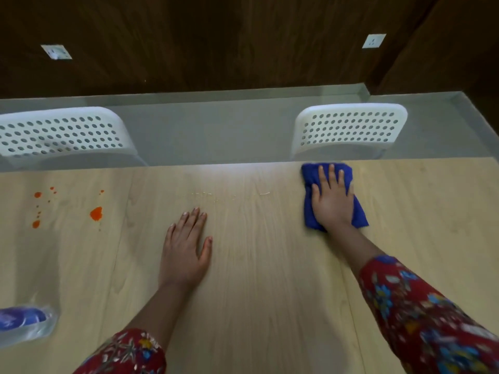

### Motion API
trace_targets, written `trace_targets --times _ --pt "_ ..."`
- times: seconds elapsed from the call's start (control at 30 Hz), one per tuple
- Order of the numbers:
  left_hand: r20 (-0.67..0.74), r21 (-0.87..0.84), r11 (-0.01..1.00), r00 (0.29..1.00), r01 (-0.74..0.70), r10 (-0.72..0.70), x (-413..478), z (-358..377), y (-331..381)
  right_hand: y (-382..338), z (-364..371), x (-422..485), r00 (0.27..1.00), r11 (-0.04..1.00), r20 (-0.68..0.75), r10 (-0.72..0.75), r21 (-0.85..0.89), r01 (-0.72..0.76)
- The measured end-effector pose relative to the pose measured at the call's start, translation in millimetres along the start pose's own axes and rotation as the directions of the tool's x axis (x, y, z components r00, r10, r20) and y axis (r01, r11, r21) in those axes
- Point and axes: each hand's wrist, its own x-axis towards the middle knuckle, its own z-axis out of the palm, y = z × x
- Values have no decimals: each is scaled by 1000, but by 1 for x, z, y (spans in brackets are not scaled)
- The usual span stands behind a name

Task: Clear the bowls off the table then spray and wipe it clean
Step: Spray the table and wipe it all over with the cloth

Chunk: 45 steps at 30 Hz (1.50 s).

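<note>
Two hands are in view, one cloth, one bottle, two chairs and two wall sockets. The right hand point(333, 201) lies flat on a folded blue cloth point(310, 175) in the right upper part of the tabletop point(270, 279), its grip open, fingers straight and spread, pressing the cloth down rather than curling round it. The left hand point(186, 249) rests palm-down on bare wood at the frame's centre, grip open too, holding nothing. Both arms wear red flowered sleeves point(421, 306). The cloth is a deep, plain blue, soft and bunched into a rough rectangle, its far end just short of the tabletop's far edge. The tabletop is pale wood-grain laminate. Orange stains point(96, 213) mark its left part: one large blot, two middling ones and a scatter of specks, well apart from both hands. A thin line of small wet droplets point(213, 197) sits between the hands, just beyond the left fingertips. A clear plastic bottle point(24, 323) with a blue label lies blurred at the lower left edge of the frame; its top cannot be made out. Beyond the far edge stand two white perforated chairs, one upper left point(59, 133) and one upper right point(351, 126), on a grey floor point(216, 130), with a wide gap between them. Behind, a dark wood wall point(216, 41) carries the two sockets point(56, 52) point(374, 41). Open wood stretches right of the cloth and across the near middle.
</note>
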Motion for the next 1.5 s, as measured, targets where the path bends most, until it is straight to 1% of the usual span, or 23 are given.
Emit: trace_targets --times 0.07,0.13,0.2,0.27,0.33,0.43,0.5,0.57,0.63,0.73,0.8,0.87,0.97,1.03,1.07,1.13,1.2,1.23,1.27,1.33,1.37,1.43,1.5 --pt "-6 -4 1000 1000 -1 1 0 1 0 -32 0 23 1000 999 12 -29 21 29" --pt "-7 -8 1000 1000 -2 2 -2 0 0 -58 3 13 983 985 45 -175 13 175" --pt "-6 -19 1000 1000 2 -2 -1 -1 1 -57 5 -24 925 929 85 -369 21 369" --pt "-11 -13 1000 1000 1 -1 -2 0 2 -29 5 -57 887 892 96 -452 40 450" --pt "-18 -10 1000 1000 8 -8 -2 2 1 -1 3 -49 935 937 61 -348 18 348" --pt "-23 -4 1000 1000 1 -1 0 3 0 -8 0 -1 999 999 -4 -47 -17 47" --pt "-28 -8 1000 1000 -5 5 2 3 1 -47 1 24 1000 1000 -11 -8 6 8" --pt "-34 -11 1000 999 -3 2 1 2 0 -96 5 21 990 989 24 -142 35 141" --pt "-26 -13 1000 1000 -7 7 1 1 -1 -124 16 -15 940 942 46 -337 24 336" --pt "-34 -71 997 999 -18 16 0 -4 -1 -102 19 -75 867 871 83 -492 60 488" --pt "-56 -108 994 998 -1 -5 -6 -13 -7 -69 13 -75 917 920 82 -391 23 391" --pt "-97 -86 996 995 2 -10 -15 -27 -28 -60 10 -49 977 978 40 -210 -10 210" --pt "-116 -23 998 991 57 -59 -29 -44 -76 -105 11 -14 998 998 13 -58 20 58" --pt "-108 18 992 986 128 -125 -42 -49 -102 -148 17 -18 985 985 35 -170 31 169" --pt "-105 27 988 983 154 -150 -48 -50 -111 -164 21 -32 955 956 38 -293 30 292" --pt "-101 8 981 976 194 -193 -55 -48 -120 -166 28 -71 830 834 81 -551 20 552" --pt "-105 -15 977 972 211 -211 -54 -44 -123 -143 26 -85 735 743 119 -668 43 668" --pt "-110 -26 976 970 217 -219 -53 -43 -123 -132 25 -78 752 758 109 -650 30 652" --pt "-117 -35 975 969 217 -220 -52 -44 -124 -127 24 -65 818 821 83 -570 16 571" --pt "-135 -42 977 968 209 -212 -52 -43 -121 -132 21 -35 946 946 33 -323 -8 323" --pt "-145 -45 977 966 210 -214 -51 -43 -122 -148 21 -22 971 971 18 -239 -6 239" --pt "-153 -49 976 964 212 -217 -50 -43 -121 -188 23 -15 971 971 25 -239 4 239" --pt "-159 -61 976 963 210 -218 -51 -43 -121 -222 29 -34 912 913 46 -408 10 408"
